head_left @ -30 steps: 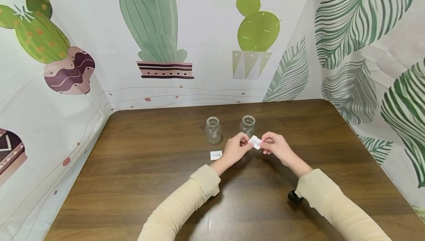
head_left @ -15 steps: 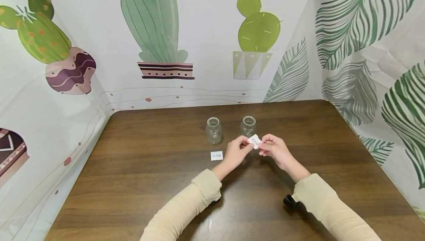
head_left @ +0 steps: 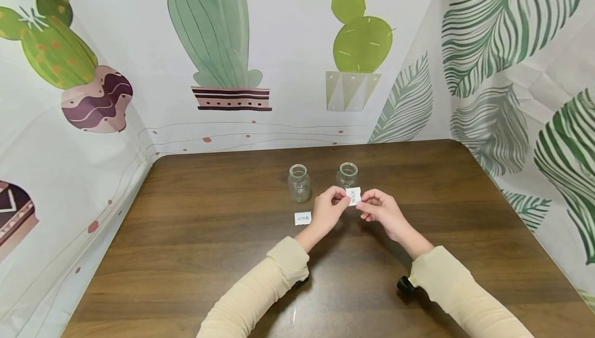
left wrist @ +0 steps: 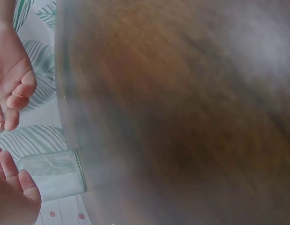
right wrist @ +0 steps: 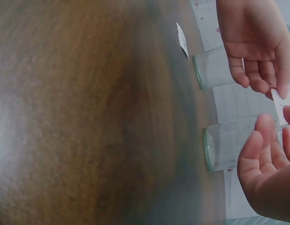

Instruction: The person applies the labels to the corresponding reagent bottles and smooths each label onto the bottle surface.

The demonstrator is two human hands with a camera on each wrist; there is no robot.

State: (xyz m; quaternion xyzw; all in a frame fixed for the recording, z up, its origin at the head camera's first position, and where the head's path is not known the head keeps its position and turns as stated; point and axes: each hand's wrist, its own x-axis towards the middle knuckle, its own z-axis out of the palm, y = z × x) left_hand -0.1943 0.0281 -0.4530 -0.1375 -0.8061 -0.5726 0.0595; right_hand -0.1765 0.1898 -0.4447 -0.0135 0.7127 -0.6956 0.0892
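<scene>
A small white paper label point(head_left: 353, 196) with blue handwritten characters is held up in front of the right glass jar point(head_left: 347, 173). My left hand point(head_left: 327, 211) pinches its left edge between thumb and fingers. On the opposite side, my right hand point(head_left: 385, 215) pinches the lower right edge. The writing runs sideways. A second white paper label point(head_left: 302, 218) lies flat on the table, just left of my left wrist. Behind it stands the left glass jar point(head_left: 299, 185), upright and lidless. Part of the label point(right wrist: 280, 105) also shows between both hands in the right wrist view.
The brown wooden table point(head_left: 200, 234) reaches back to a wall hanging point(head_left: 297, 59) printed with cacti and leaves. A black device point(head_left: 406, 285) sits under the right sleeve cuff. Both jars stand side by side, apart from each other.
Between my hands the label has turned from a slanted position to nearly square, with its writing now sideways. My hands have shifted only slightly. The jars and the other label have stayed put.
</scene>
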